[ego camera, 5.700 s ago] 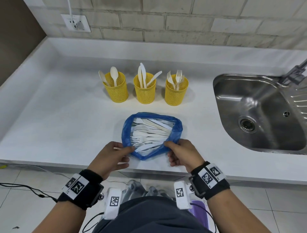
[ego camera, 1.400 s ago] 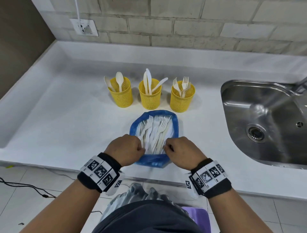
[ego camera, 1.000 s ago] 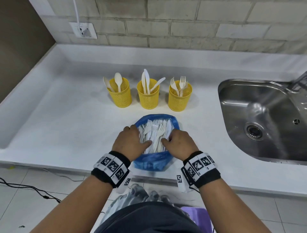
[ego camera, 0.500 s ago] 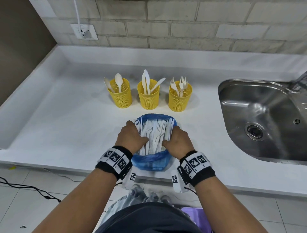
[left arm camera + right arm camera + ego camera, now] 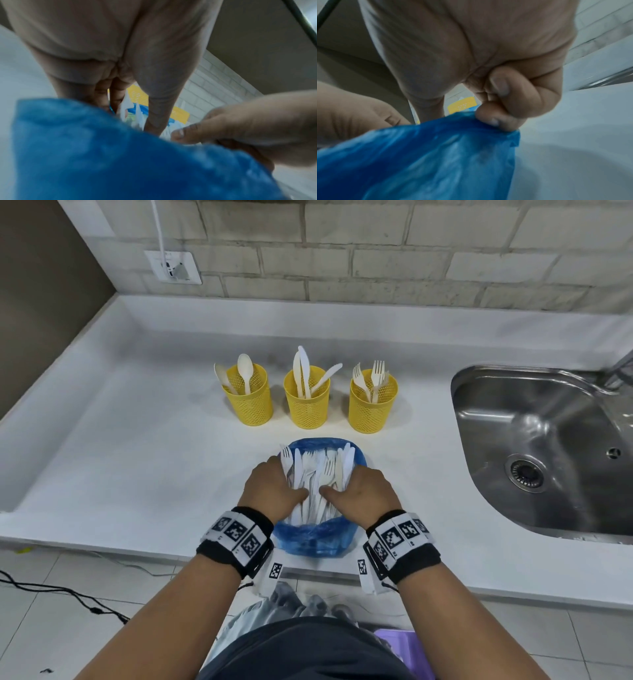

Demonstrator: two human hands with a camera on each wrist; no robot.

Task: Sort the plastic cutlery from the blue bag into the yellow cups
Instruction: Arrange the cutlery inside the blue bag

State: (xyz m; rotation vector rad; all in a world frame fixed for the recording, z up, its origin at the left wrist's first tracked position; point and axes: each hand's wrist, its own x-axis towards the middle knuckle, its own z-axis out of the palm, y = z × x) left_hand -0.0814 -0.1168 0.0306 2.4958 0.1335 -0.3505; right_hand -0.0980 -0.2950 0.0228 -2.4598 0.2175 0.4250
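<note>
Crinkled blue plastic bag (image 5: 310,537) sits on the white countertop (image 5: 137,460), near its front edge, mouth spread wide. Inside: a heap of white plastic forks and knives (image 5: 317,474), tips pointing toward the wall.

Left hand (image 5: 270,491) is on the bag's left rim, thumb reaching in over the cutlery. In the left wrist view its fingers look fairly straight along the bag; whether they actually pinch the film, cannot tell. Right hand (image 5: 359,496) is on the right rim; in the right wrist view its fingers (image 5: 494,120) curl and pinch a fold of the blue film.

Three yellow perforated plastic cups in a row just behind the bag, small gaps between them: left cup (image 5: 249,397) with spoons, middle cup (image 5: 307,400) with knives, right cup (image 5: 372,402) with forks. Handles down, heads above the rims.

Open counter stretches left of the bag and cups, out to the raised side edge. Stainless steel sink (image 5: 548,453) is well right of the bag, with a strip of counter between. Grey brick wall (image 5: 342,254) behind; wall socket (image 5: 173,266) at left.
</note>
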